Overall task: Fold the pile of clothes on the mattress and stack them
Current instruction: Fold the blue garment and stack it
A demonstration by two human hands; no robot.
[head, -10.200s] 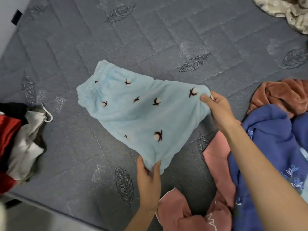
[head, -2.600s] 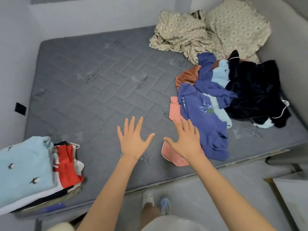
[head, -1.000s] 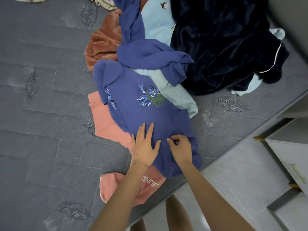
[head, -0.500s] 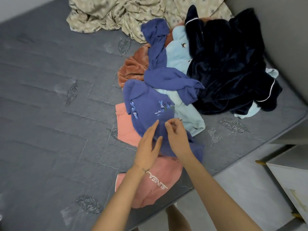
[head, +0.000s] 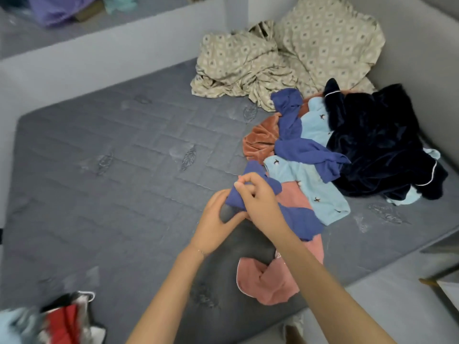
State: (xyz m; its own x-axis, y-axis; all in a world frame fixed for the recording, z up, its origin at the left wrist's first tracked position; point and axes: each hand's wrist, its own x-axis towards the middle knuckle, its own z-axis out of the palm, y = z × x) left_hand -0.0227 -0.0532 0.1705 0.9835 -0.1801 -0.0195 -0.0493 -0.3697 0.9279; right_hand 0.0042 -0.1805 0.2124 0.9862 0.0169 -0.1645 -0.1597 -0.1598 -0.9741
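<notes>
Holding the blue top [head: 296, 220] with both hands. With the left hand [head: 216, 220], gripping the bunched cloth from below, fingers curled under it and thumb stretched toward the right hand [head: 260, 204]. With the right hand, pinching a fold at the top of the bunch, fingers [head: 244, 186] bent tight over it. Touching each other at the grip. Gripped part raised off the mattress [head: 111, 157], with a dark shadow directly beneath. Loose end hanging down to the right of the grip, over the pink cloth [head: 270, 284].

Below the grip and a little right, toward the near mattress edge: the pink cloth, crumpled. Just right of the grip: the pale blue cloth [head: 320, 192] with small dark marks, partly over the pink. Beyond it, up and right of the grip: a blue strip [head: 305, 150] lying over the pale blue cloth; cannot tell whether part of the held top. Farther right: the navy cloth [head: 377, 140], edged with white piping. Above the grip, beside the strip: the rust cloth [head: 259, 141]. Well beyond, at the far corner: a patterned sheet [head: 243, 68] and pillow [head: 327, 40]. Far down-left of the grip, at the near corner: the stack [head: 65, 316], blurred.
</notes>
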